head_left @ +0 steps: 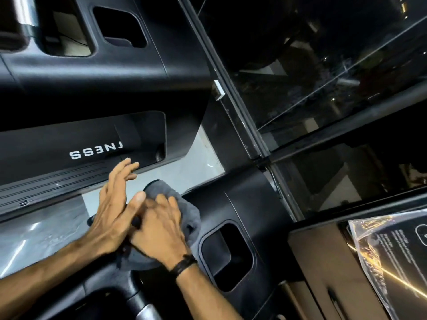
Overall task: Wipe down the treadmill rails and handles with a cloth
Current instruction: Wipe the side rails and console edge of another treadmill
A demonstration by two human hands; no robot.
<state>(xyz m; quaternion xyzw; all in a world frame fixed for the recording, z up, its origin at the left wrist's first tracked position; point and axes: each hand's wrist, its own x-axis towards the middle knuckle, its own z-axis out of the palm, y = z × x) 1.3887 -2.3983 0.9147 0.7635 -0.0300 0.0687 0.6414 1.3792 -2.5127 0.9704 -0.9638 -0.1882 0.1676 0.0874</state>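
A grey cloth (pixel 194 218) lies bunched on the black treadmill console (pixel 249 204) near its inner edge. My right hand (pixel 159 229), with a dark band at the wrist, presses down on the cloth with fingers curled into it. My left hand (pixel 115 204) lies flat beside and partly over the right hand, its fingers stretched apart toward the lettered black panel (pixel 97 153). Part of the cloth is hidden under both hands.
A cup-holder recess (pixel 231 255) sits just right of the cloth. Another treadmill console (pixel 120 26) fills the upper left. A glass wall with dark frames (pixel 254 135) runs diagonally at right. A cardboard box (pixel 323 273) with plastic wrap (pixel 388 262) stands at lower right.
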